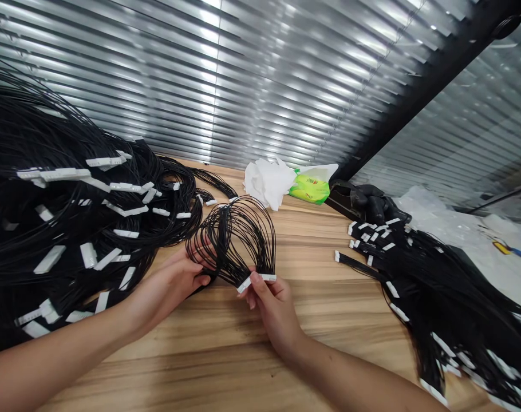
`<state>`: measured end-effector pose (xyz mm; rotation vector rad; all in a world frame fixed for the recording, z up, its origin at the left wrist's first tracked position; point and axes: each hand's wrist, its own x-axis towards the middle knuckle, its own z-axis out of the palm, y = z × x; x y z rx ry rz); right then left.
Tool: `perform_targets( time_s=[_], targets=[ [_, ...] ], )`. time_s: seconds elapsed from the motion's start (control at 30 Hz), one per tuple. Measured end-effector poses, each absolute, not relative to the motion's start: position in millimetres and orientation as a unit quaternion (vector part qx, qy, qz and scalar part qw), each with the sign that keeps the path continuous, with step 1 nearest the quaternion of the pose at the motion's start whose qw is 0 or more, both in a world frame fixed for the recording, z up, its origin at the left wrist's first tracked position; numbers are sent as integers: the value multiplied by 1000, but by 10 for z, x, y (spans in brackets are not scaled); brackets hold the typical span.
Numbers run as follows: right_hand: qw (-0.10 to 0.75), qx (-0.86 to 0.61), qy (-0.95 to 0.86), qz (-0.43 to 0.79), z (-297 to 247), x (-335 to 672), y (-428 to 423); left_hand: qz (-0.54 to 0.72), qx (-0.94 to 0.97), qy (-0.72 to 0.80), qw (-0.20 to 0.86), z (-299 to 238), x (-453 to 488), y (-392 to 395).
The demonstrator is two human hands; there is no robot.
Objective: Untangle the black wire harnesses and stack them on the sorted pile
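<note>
A looped wire harness (267, 237) of thin black wires with white connectors at its ends is held above the wooden table. My right hand (276, 309) pinches the two white connectors between thumb and fingers, and they sit side by side at an angle. On the left of the loop, my left hand (178, 274) is curled about the black wires, its fingers partly hidden behind them and its thumb in front. The loop arches upward between both hands.
Many black harnesses with white connectors (89, 255) are heaped at left. Another pile of harnesses (415, 269) lies at right. Crumpled white tissue (267, 182) and a green tissue pack (310, 187) sit at the back of the wooden table (329, 320), before a corrugated metallic-looking panel (252, 86).
</note>
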<state>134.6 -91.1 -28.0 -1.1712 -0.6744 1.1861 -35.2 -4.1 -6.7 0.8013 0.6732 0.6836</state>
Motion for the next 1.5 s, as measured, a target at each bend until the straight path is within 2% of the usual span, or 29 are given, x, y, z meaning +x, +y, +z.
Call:
perform_targets(
  time_s=[0.13, 0.23, 0.37, 0.53, 0.7, 0.87, 1.5],
  targets=[
    [628, -502, -287, 520, -281, 1343, -910, 315, 483, 342, 742, -106, -346, -77],
    [631, -498, -289, 520, -275, 1339, -907, 296, 635, 353, 621, -106, -362, -167],
    [632, -499, -291, 517, -267, 1340, -900, 251, 803, 278, 463, -86, -430, -266],
    [630, -492, -295, 524, -273, 1348, -897, 345, 871, 206, 284, -80, -479, -233],
    [630, -483, -303, 528, -275, 1346, -901, 370, 886, 222, 169, -66, -458, -191],
    [619, -479, -320, 534, -289, 1349, -913, 365, 893, 232, 122, -63, -465, -186],
    [610, -482, -321, 540, -239, 1323, -933, 290, 916, 246, 128, -59, -436, -120]
  ],
)
